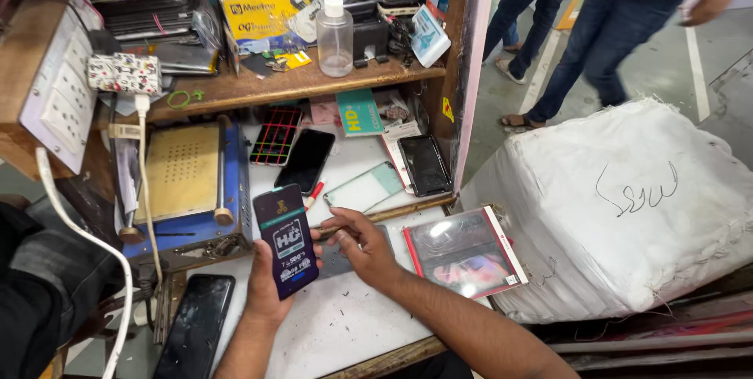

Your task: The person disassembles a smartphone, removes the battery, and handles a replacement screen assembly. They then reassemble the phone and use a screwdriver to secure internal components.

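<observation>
Dark purple phone-shaped pack (285, 240), likely a screen-protector packet, sits upright at centre in the left hand (267, 281), fingers closed round its lower edges; looks light, thin, stiff, glossy so probably slippery and crack-prone, best held by the long edges. Right hand (357, 244) at 3 o'clock of it, fingers curled on a grey flat piece (339, 261) on the white bench (345, 324). Crowding: black phone (194, 326) at 7, blue heating plate machine (184, 191) at 10, loose phones (306, 159) at 12, clear sleeve pack (467, 252) at 3.
</observation>
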### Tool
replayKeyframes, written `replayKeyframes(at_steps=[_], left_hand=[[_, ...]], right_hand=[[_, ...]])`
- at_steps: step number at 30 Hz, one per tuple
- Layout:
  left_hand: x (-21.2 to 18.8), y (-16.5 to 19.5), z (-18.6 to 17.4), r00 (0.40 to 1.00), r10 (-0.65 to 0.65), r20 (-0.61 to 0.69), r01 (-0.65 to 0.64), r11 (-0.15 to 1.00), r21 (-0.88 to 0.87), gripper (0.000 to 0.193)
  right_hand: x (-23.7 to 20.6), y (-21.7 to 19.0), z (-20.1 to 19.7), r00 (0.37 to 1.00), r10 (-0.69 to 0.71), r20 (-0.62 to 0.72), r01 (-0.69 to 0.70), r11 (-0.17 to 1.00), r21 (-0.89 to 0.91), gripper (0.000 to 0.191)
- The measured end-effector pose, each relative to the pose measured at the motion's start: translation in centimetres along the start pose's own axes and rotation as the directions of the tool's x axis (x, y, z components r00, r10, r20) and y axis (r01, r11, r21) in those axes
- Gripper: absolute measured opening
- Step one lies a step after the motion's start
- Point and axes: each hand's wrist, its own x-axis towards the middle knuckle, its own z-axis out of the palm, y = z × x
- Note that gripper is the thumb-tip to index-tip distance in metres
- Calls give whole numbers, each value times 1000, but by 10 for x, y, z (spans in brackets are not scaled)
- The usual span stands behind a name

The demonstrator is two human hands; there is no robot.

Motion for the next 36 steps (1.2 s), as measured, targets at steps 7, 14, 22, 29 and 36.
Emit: replayKeyframes(at_steps=[7, 14, 22, 29, 36], left_hand=[[-3, 7, 7, 999, 33, 24, -35, 998, 49, 84], [-2, 10, -5, 1000, -13, -18, 14, 999, 35, 76], [-1, 13, -10, 997, 45, 58, -46, 999, 18, 78], [-3, 13, -11, 993, 87, 73, -88, 996, 0, 81], [-1, 15, -14, 995, 86, 54, -85, 996, -19, 81]], right_hand=[[2, -6, 2, 991, -122, -52, 117, 988, -101, 30], [21, -33, -19, 998, -62, 21, 65, 981, -184, 23], [115, -60, -67, 942, -316, 111, 249, 439, -863, 38], [156, -82, -60, 945, -179, 275, 285, 29, -958, 69], [173, -93, -52, 991, 49, 127, 122, 87, -989, 66]])
